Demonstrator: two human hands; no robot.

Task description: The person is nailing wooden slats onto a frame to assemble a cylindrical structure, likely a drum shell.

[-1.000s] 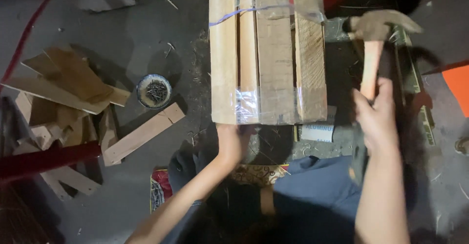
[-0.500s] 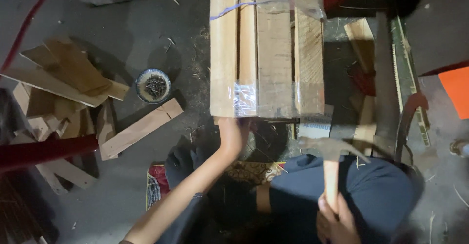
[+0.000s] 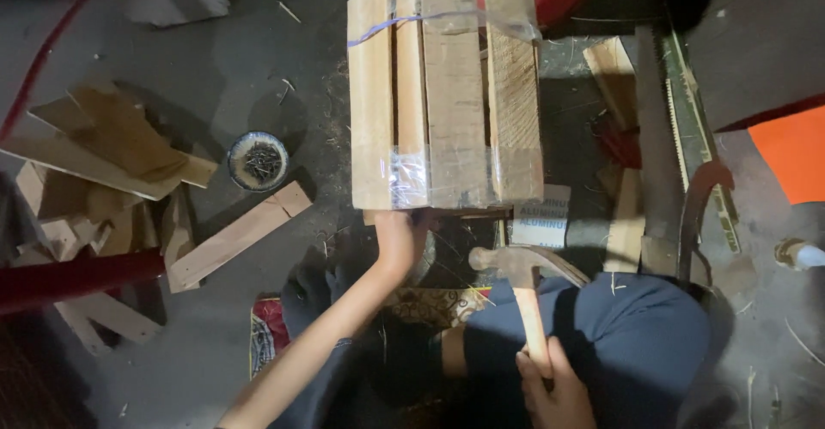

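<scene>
A wooden crate point(image 3: 445, 94) of pale slats, bound with clear tape and a thin blue band, stands in the upper middle of the view on a dark floor point(image 3: 215, 76). The left hand point(image 3: 400, 231) presses against its near bottom edge, at the left corner; whether the fingers curl under the slats cannot be told. The right hand point(image 3: 554, 390) is wrapped tightly around the wooden handle of a claw hammer point(image 3: 520, 287), whose head sits just below the crate's near edge, apart from the wood. Left of the crate, past a strip of bare floor, a small round bowl of nails point(image 3: 258, 161) sits near a loose plank point(image 3: 236, 235) and a heap of wood offcuts point(image 3: 94, 162). To the right, a handsaw point(image 3: 692, 150) lies close alongside the crate, leaving little free space there.
</scene>
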